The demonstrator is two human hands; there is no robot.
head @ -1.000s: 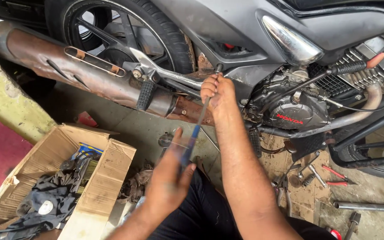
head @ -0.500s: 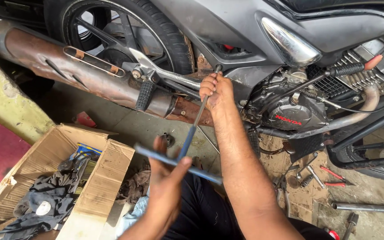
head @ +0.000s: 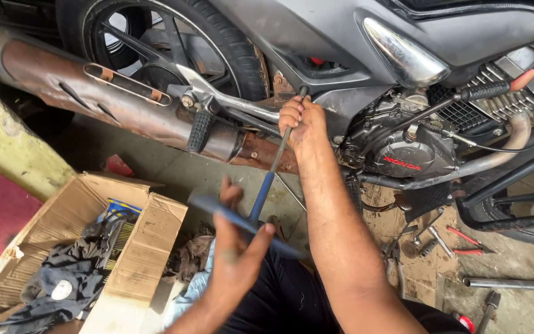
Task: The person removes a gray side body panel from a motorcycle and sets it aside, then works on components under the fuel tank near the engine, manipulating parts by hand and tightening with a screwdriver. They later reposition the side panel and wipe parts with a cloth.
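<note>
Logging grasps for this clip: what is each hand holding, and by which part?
Both hold one blue T-handle wrench: the right hand grips the upper shaft near the motorcycle; the left hand is at the blurred crossbar, its grip loose.

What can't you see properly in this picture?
- Tip of the T-wrench: hidden behind the right hand and the bike's frame, head view.
- Wrench crossbar: motion-blurred under the left hand.
- What the wrench turns: covered by the right hand.
- Box contents: dark rags cover what is below.
- Front of the motorcycle: cut off by the right edge.
</note>
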